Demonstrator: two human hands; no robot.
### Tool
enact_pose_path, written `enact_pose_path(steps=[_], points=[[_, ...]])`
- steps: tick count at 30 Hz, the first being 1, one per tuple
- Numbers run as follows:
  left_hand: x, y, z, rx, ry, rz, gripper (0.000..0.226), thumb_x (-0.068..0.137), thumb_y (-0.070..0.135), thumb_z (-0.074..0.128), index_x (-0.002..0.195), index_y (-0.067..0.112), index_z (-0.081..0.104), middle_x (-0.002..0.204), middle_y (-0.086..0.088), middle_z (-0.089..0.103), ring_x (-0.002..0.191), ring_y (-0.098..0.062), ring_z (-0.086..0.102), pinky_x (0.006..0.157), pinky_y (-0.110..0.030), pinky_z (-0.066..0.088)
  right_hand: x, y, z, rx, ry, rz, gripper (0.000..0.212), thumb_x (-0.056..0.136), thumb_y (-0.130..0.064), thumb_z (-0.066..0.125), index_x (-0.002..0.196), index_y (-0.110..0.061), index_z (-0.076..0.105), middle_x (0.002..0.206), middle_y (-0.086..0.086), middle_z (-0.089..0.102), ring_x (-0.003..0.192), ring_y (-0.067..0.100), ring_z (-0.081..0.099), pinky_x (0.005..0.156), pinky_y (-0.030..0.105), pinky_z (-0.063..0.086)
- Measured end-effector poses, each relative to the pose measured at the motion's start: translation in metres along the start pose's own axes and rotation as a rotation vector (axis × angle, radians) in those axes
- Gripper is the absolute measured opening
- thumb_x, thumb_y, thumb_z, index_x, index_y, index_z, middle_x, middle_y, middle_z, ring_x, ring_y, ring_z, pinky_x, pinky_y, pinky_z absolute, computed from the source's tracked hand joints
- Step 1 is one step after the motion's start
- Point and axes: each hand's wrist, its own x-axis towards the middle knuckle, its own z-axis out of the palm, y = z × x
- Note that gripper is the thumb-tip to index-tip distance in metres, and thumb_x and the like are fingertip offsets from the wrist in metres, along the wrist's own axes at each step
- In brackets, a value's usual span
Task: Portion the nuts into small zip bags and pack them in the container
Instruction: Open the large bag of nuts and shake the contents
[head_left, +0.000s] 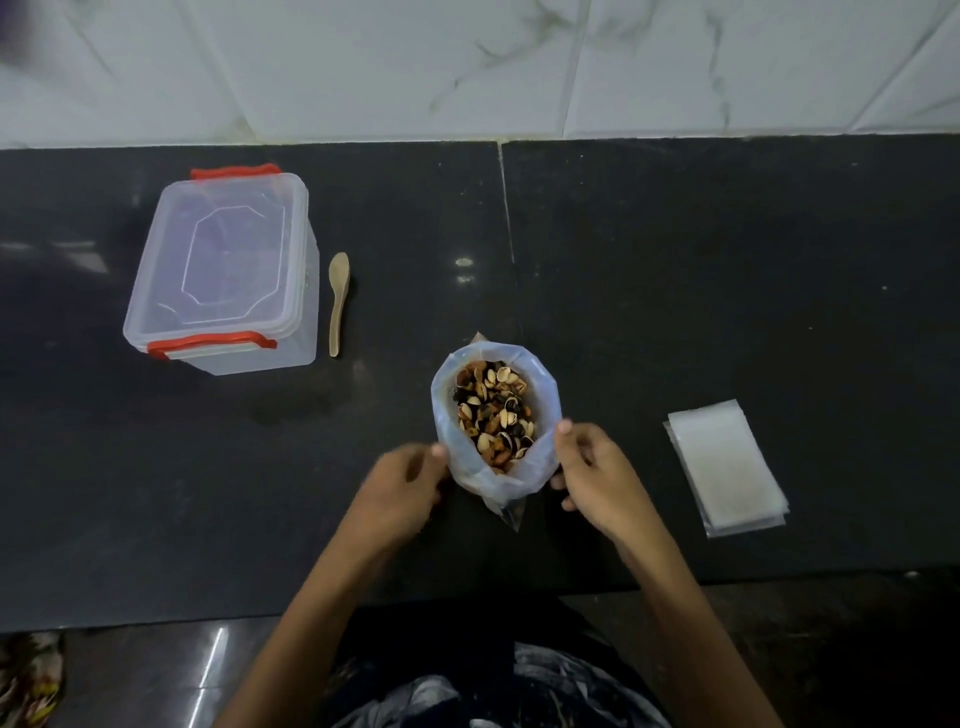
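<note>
Nuts (496, 410) fill the big plastic bag (545, 395) that stands upright on the dark countertop (675, 270), near its front edge and about midway along it, mouth rolled wide so I look straight down on shells and dark pieces. My left hand (402, 491) is at the bag's left side, fingers curled with the tips at the rim; it is blurred, so I cannot tell whether they truly pinch the plastic. My right hand (592, 480) holds the right side, thumb on the rim and the other fingers curled round the bag's outer wall below. A stack of small zip bags (727, 467) lies flat to the right of the big bag, apart from it, close to the front edge. Toward the back left stands the clear container (223, 270), lid on, red clips at its near and far ends. Just beside its right wall lies a wooden spoon (338, 301), bowl pointing toward the tiled wall (467, 67).
</note>
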Motion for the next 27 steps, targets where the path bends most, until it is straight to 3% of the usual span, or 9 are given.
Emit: enact_pose_path(steps=[2,4,7,9,12,14,17,20,27], points=[[0.007,0.004,-0.003,-0.025,0.144,0.137,0.040,0.094,0.038,0.046,0.128,0.017,0.047,0.104,0.001,0.060,0.098,-0.018,0.061,0.087,-0.039,0.053,0.004,-0.001,0.000,-0.012,0.092,-0.137,0.027,0.093,-0.041,0.048,0.116,-0.026,0.049,0.094,-0.010,0.058,0.091,0.008,0.061,0.079,0.030,0.054],[0.010,0.011,0.000,-0.204,0.062,0.188,0.034,0.093,0.032,0.051,0.123,0.016,0.049,0.101,-0.002,0.064,0.089,-0.014,0.066,0.073,-0.030,0.057,0.008,-0.004,0.003,-0.004,0.074,-0.260,0.019,0.094,-0.032,0.052,0.111,-0.024,0.055,0.095,-0.009,0.062,0.091,0.005,0.062,0.074,0.023,0.053],[0.012,0.015,0.011,-0.341,-0.031,0.202,0.023,0.094,0.021,0.053,0.115,0.012,0.056,0.099,-0.008,0.067,0.079,-0.012,0.070,0.058,-0.021,0.055,0.008,-0.003,0.001,0.100,0.052,-0.281,0.016,0.095,-0.023,0.051,0.108,-0.021,0.060,0.098,-0.007,0.064,0.086,0.002,0.064,0.065,0.019,0.054],[0.011,0.018,0.020,-0.353,-0.049,0.221,0.020,0.094,0.019,0.053,0.113,0.015,0.056,0.099,-0.007,0.067,0.081,-0.013,0.070,0.057,-0.021,0.055,0.003,0.004,-0.008,0.167,0.066,-0.261,0.013,0.095,-0.022,0.052,0.105,-0.025,0.060,0.098,-0.003,0.064,0.086,0.011,0.066,0.064,0.027,0.058],[0.009,0.024,0.043,-0.378,-0.119,0.228,0.020,0.093,0.018,0.053,0.113,0.016,0.056,0.099,-0.006,0.067,0.085,-0.015,0.069,0.059,-0.021,0.055,-0.003,0.020,-0.028,0.157,0.143,-0.269,0.015,0.095,-0.023,0.051,0.105,-0.031,0.059,0.100,-0.005,0.065,0.093,0.011,0.064,0.075,0.033,0.057],[0.006,0.029,0.062,-0.388,-0.155,0.227,0.019,0.093,0.017,0.053,0.112,0.016,0.056,0.100,-0.007,0.067,0.086,-0.016,0.069,0.060,-0.022,0.055,-0.005,0.030,-0.042,0.150,0.220,-0.285,0.016,0.097,-0.023,0.048,0.105,-0.027,0.061,0.098,-0.007,0.066,0.093,0.007,0.063,0.077,0.027,0.054],[0.005,0.037,0.086,-0.375,-0.204,0.229,0.013,0.094,0.016,0.053,0.106,0.018,0.057,0.099,-0.007,0.067,0.086,-0.016,0.069,0.061,-0.023,0.056,-0.010,0.040,-0.060,0.121,0.324,-0.284,0.020,0.099,-0.020,0.044,0.095,-0.023,0.063,0.084,-0.008,0.065,0.080,0.002,0.060,0.067,0.011,0.045],[0.002,0.043,0.103,-0.341,-0.228,0.240,0.013,0.094,0.016,0.053,0.106,0.019,0.056,0.097,-0.007,0.067,0.087,-0.016,0.069,0.064,-0.025,0.057,-0.014,0.049,-0.073,0.117,0.400,-0.269,0.024,0.100,-0.019,0.041,0.089,-0.027,0.061,0.078,-0.007,0.063,0.075,0.003,0.058,0.064,0.009,0.044],[-0.001,0.047,0.105,-0.314,-0.227,0.209,0.019,0.094,0.018,0.053,0.113,0.017,0.054,0.101,-0.006,0.066,0.090,-0.014,0.066,0.062,-0.021,0.055,-0.015,0.052,-0.078,0.055,0.446,-0.211,0.026,0.100,-0.025,0.040,0.114,-0.020,0.062,0.094,-0.007,0.064,0.094,0.009,0.060,0.077,0.021,0.047]])
